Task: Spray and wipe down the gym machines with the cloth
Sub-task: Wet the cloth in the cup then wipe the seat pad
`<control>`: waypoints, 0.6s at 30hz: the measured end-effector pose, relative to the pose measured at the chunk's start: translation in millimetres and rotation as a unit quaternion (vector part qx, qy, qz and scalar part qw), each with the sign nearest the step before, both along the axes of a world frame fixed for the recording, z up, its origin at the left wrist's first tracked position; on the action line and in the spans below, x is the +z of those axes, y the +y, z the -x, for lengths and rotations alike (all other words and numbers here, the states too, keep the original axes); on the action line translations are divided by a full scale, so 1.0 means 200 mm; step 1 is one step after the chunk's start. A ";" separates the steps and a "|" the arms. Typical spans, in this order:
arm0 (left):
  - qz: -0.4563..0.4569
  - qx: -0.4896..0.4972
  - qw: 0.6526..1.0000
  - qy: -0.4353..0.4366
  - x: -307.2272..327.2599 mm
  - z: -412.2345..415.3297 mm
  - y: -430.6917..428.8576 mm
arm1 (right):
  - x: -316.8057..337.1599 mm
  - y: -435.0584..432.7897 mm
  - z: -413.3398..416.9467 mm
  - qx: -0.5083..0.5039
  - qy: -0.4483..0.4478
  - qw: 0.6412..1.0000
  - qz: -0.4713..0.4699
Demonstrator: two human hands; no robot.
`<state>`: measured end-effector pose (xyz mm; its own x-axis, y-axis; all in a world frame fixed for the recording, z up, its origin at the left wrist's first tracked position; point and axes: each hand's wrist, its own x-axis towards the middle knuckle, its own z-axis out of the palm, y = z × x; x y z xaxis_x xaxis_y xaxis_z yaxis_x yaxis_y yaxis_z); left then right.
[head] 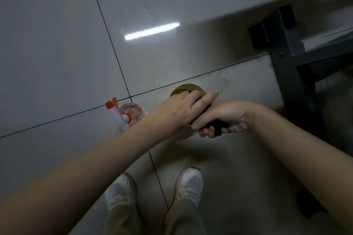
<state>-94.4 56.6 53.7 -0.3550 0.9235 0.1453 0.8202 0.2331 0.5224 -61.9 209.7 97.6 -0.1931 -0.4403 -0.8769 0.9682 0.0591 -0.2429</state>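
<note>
While the person stands looking straight down at the tiled floor point(57, 44), both bare forearms reach in and meet just ahead of a pair of white shoes point(189, 183). The right hand point(227, 116) grips a dark handle point(218, 129), its fingers point(207, 132) curled underneath and closed round it. The left hand point(177, 109) lies over the top from the other side, back upward, with its fingers stretched across the handle and against the right hand; whether they clasp the handle or merely rest on it cannot be told. Just beyond the left hand's knuckles shows part of a round olive-brown piece point(188, 88), half hidden by the hand. No cloth can be made out in either hand. The spray bottle point(131, 112), clear-bodied with a white and orange trigger head, is on the floor just left of the left wrist, untouched by either hand. A dark metal frame point(284, 59) stands on the floor at the right, near the right arm.
</note>
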 end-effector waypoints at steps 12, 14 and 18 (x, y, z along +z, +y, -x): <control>0.329 0.049 0.943 -0.002 -0.08 0.08 0.16 | -0.18 -0.16 0.02 0.241 0.237 0.847 -0.410; 0.353 0.067 0.933 -0.023 -0.13 0.08 0.18 | -0.27 -0.17 0.01 0.246 0.248 0.817 -0.458; 0.417 0.094 0.897 -0.113 -0.24 0.07 0.22 | -0.38 -0.17 -0.04 0.260 0.262 0.773 -0.516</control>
